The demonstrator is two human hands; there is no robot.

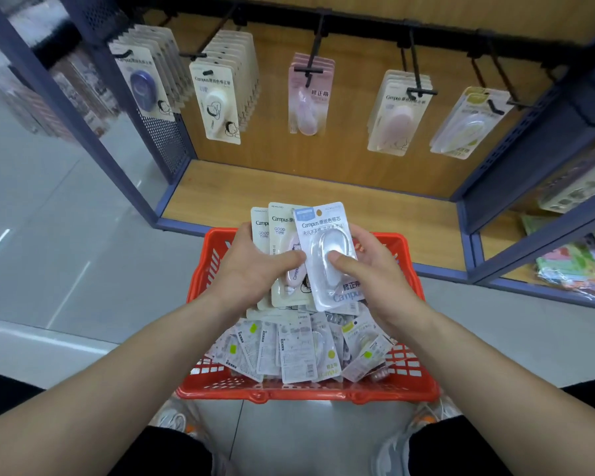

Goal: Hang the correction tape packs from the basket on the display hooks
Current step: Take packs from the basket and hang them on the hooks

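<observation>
Grey glossy floor (49, 207); blue-framed wooden shelving (323, 190).

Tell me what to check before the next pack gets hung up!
1. Grip of the right hand on the white pack: ok, thumb on its blister.
2. Grip of the left hand on the cream packs: ok.
3. The white pack's hang hole uncovered: ok.
4. Matching hook for the white pack: cannot tell, no hung pack looks plainly the same.
5. Room on the middle hook: ok, few pink packs there.
6. More packs waiting in the basket: ok.
</observation>
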